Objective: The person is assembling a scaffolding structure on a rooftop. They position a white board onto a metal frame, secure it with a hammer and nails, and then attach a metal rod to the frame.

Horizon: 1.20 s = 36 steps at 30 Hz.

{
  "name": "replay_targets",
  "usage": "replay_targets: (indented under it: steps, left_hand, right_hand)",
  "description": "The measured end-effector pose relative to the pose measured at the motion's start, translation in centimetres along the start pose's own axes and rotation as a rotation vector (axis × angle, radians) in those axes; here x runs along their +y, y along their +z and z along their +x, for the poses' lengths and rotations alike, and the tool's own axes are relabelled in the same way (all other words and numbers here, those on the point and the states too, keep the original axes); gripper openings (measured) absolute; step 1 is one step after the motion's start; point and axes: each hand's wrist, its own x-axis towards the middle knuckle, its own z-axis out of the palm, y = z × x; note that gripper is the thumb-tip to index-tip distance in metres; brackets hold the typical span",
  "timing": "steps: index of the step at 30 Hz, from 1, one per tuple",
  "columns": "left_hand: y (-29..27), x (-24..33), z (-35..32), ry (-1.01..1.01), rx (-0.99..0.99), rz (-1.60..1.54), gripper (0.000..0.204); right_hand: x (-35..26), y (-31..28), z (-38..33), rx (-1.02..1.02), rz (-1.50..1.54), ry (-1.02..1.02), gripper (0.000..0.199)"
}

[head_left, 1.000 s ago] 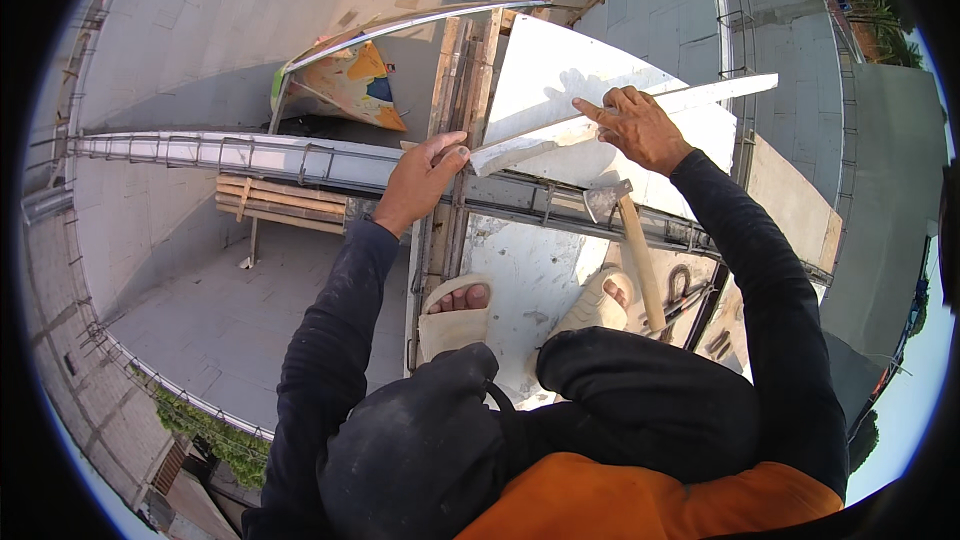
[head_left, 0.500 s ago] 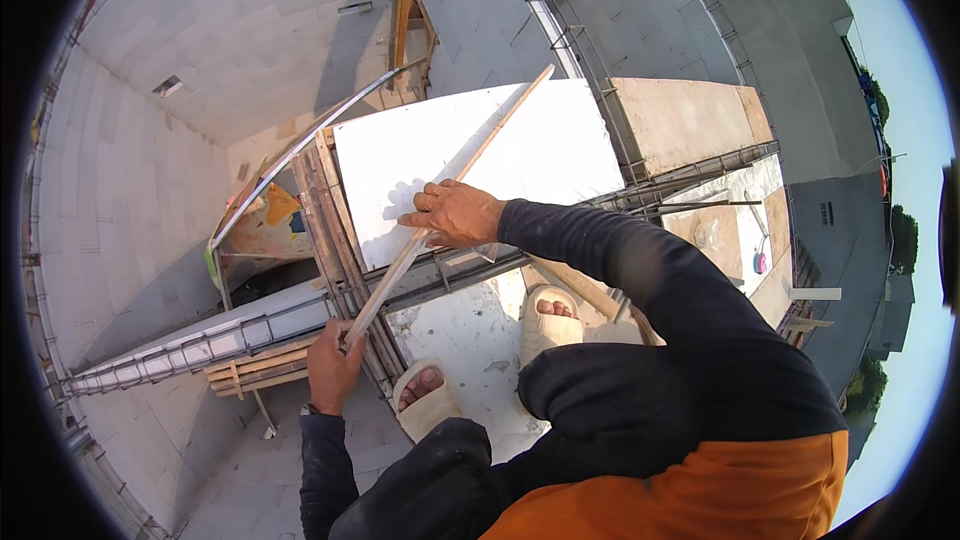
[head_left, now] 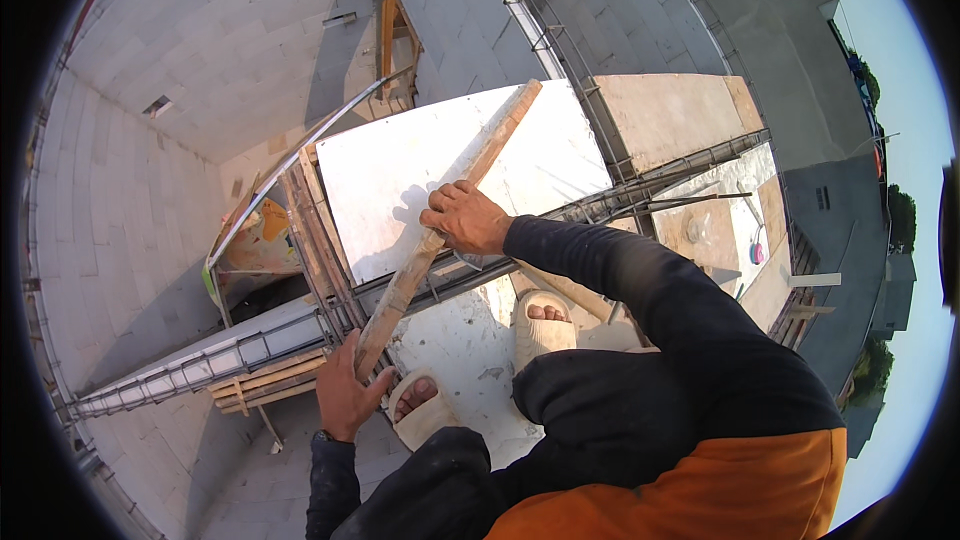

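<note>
Wooden plank [head_left: 455, 205] lies diagonally across the white board [head_left: 400, 165], far end at the board's top edge, near end past its lower edge over the rebar beam cage [head_left: 250, 345]. Right hand [head_left: 465, 218] grip wrapped round the plank mid-length, above the board. Left hand [head_left: 345, 398] grip closed on the plank's near end, prob. thumb on top. Sandalled feet [head_left: 540, 325] just below the board.

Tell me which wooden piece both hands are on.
The long plank lying diagonally across the white panel; left hand at its near end, right hand mid-length.
</note>
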Motion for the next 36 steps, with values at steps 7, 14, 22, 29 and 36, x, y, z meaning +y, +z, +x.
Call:
replay_targets:
  steps: [7, 14, 22, 29, 36]
  left_hand:
    - [0.9, -1.5, -0.5, -0.046, 0.083, -0.137, 0.066]
    - [-3.1, -3.4, 0.4, -0.144, 0.315, -0.468, 0.074]
    - [-4.8, -4.7, 0.5, -0.284, 0.146, -1.268, 0.058]
    - [-0.8, -5.9, 0.3, -0.372, 0.160, -1.621, 0.045]
    - [1.6, -6.1, 1.0, -0.419, 0.067, -1.849, 0.052]
  right_hand:
    - [-0.7, -1.1, 0.5, 0.022, 0.015, -0.077, 0.046]
    - [-2.2, -4.3, 2.7, -0.008, 0.004, -0.035, 0.048]
    - [-1.4, -5.2, 3.3, -0.032, 0.042, 0.026, 0.053]
    - [-1.4, -5.0, 3.2, 0.165, 0.056, 0.107, 0.060]
    - [-2.2, -3.7, 0.7, 0.211, 0.949, 0.660, 0.068]
